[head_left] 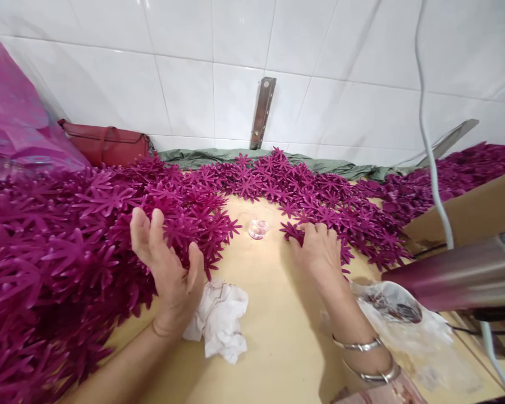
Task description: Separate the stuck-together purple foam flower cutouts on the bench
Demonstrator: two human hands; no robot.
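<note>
My left hand [168, 261] is raised over the right side of a heap of purple star-shaped flower pieces [33, 247]. Its fingers are spread, with nothing held in them. My right hand [317, 252] reaches down to the table at the near edge of more purple flower pieces [332, 196]. Its fingers and thumb curl round a purple flower piece [292, 231], partly hidden under the hand. Between the hands, farther back, stands a small clear dish [258, 229] with pinkish marks. A crumpled white cloth or tissue [225, 320] lies beside my left wrist.
At the right are a purple-and-silver cylinder [454, 272], a clear plastic bag with a white cup [398, 300], and a pale cable [433, 168]. A red purse [107, 145] and a pink plastic bag [21, 112] stand back left. A tiled wall [185, 95] bounds the table.
</note>
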